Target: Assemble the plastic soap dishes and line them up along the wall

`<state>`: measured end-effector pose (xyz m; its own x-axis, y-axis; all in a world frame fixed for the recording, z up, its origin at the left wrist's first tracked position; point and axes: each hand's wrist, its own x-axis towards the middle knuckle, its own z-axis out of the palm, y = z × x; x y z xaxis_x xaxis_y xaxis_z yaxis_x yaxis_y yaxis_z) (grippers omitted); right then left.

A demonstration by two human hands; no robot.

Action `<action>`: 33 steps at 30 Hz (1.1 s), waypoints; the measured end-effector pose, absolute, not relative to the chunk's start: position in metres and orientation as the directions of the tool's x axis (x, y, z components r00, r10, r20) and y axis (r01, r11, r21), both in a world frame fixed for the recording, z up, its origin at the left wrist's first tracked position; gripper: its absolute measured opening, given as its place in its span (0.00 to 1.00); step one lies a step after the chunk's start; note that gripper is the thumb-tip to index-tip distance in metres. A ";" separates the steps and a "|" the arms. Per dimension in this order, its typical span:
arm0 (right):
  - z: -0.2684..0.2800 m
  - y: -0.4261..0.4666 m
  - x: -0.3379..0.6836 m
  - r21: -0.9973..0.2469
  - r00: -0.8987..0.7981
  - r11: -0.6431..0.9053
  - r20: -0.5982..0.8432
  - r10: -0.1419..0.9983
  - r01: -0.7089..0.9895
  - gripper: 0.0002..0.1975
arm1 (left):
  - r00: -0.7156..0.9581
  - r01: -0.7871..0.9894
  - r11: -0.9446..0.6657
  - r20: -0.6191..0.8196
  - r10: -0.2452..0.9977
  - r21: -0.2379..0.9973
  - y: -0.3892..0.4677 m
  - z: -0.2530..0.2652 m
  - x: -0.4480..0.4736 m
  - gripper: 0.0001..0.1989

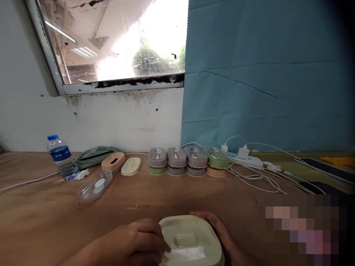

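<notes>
A cream lunch box (199, 236), rounded and square-cornered with a small rectangular recess in its top, is low in the head view, cut off by the bottom edge. My right hand (223, 236) wraps round its far right corner and side, fingers partly hidden behind it. At the left edge, my left hand (135, 238) is closed, with curled fingers against the rim and fingertips over the top face. What lies under those fingers cannot be made out. Light glares off the front part of the top.
Several small stacked lunch boxes (176, 160) stand by the wall. Left of them lie a cream lid (131, 166), a peach lid (113, 161), a clear cover (95, 186), a green pouch (95, 157) and a water bottle (62, 159). A power strip (246, 160) with tangled cables is at right.
</notes>
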<state>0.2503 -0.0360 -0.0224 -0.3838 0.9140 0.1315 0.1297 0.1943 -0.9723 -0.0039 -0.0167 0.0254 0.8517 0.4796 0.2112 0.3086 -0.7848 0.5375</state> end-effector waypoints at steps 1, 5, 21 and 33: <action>-0.023 -0.036 0.252 -0.958 -0.374 0.225 0.145 0.916 0.180 0.43 | 0.837 0.312 -0.789 0.240 0.491 0.529 -0.019 0.023 -0.007 0.13; -0.027 -0.028 0.261 -0.895 -0.346 0.282 0.158 0.925 0.345 0.41 | 0.709 0.294 -0.833 0.477 0.519 0.469 -0.024 0.012 -0.024 0.10; -0.037 -0.015 0.266 -0.858 -0.217 0.237 0.151 0.964 0.455 0.26 | 0.129 0.846 -0.419 0.635 0.761 0.330 0.146 -0.030 -0.068 0.10; -0.038 -0.015 0.267 -0.872 -0.222 0.222 0.135 0.966 0.437 0.24 | 0.147 0.878 -0.356 0.528 0.836 0.319 0.160 -0.037 -0.084 0.07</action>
